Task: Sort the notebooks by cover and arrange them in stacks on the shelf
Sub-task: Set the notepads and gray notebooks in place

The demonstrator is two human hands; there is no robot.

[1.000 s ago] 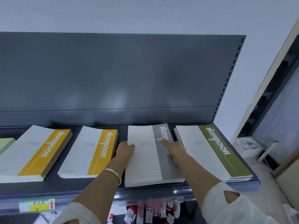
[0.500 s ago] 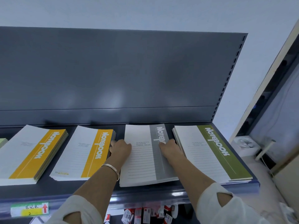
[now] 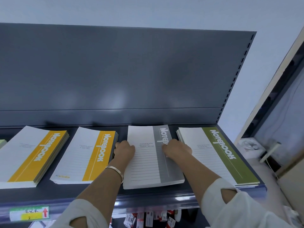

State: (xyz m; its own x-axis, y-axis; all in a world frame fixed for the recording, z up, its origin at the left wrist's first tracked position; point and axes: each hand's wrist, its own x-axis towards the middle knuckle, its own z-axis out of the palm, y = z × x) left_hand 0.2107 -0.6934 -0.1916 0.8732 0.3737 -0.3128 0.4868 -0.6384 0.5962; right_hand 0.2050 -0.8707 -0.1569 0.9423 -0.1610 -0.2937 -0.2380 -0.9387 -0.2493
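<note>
A stack of grey-striped notebooks [image 3: 146,165] lies on the dark shelf [image 3: 82,193], its far end almost at the back panel. My left hand [image 3: 125,149] grips the stack's left edge with curled fingers. My right hand [image 3: 177,149] curls over the grey stripe at its right edge. To the left lie two yellow-striped stacks, one [image 3: 85,158] close beside my left hand and a thicker one [image 3: 28,155] further left. A green-striped stack [image 3: 213,158] lies to the right.
The corner of a pale green notebook [image 3: 2,143] shows at the far left edge. A tall dark back panel [image 3: 115,71] closes the shelf behind. A price label [image 3: 29,213] sits on the front rail, and small packets [image 3: 148,218] hang below.
The grey stack has slid back toward the panel and squared up. My hands moved from lying on its cover to holding its two side edges.
</note>
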